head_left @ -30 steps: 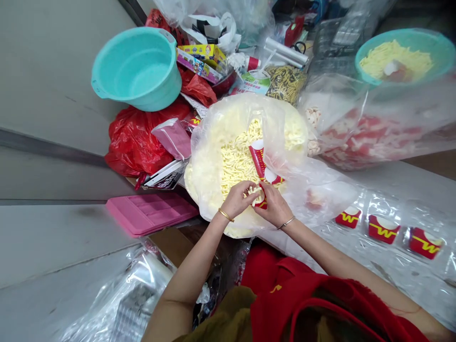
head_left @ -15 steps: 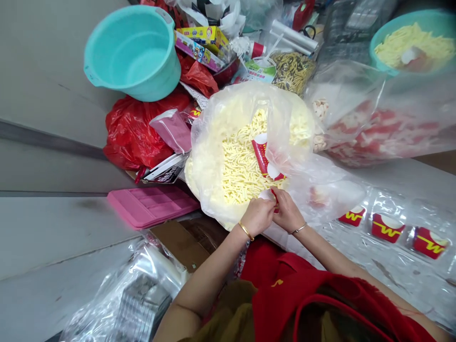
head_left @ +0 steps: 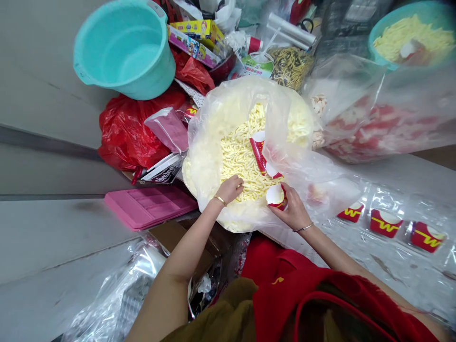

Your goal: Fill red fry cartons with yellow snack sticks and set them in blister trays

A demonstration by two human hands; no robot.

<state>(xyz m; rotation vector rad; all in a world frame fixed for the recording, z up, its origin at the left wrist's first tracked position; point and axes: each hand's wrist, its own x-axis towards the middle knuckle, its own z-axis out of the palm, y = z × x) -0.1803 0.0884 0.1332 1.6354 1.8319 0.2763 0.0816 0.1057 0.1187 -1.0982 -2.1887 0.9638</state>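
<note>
At the near-right edge of the plastic bag (head_left: pixel 204 142), right hand (head_left: pixel 292 210) wraps a red carton (head_left: pixel 276 196), seemingly leaving its mouth free; left hand (head_left: pixel 229 189), fingers bunched, grip unclear, at pale sticks (head_left: pixel 244 154) inside.

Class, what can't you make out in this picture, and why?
Head view:
What, if anything, left hand pinches: hidden by curled fingers.
Held red carton: outside partly covered by the right hand.
Right-side teal basin: cut off by the right edge.
Cloudy bag below it: contents blurred through plastic.

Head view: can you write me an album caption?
Left hand at a heap of pale yellow sticks; right hand holding a red-and-white carton.
</note>
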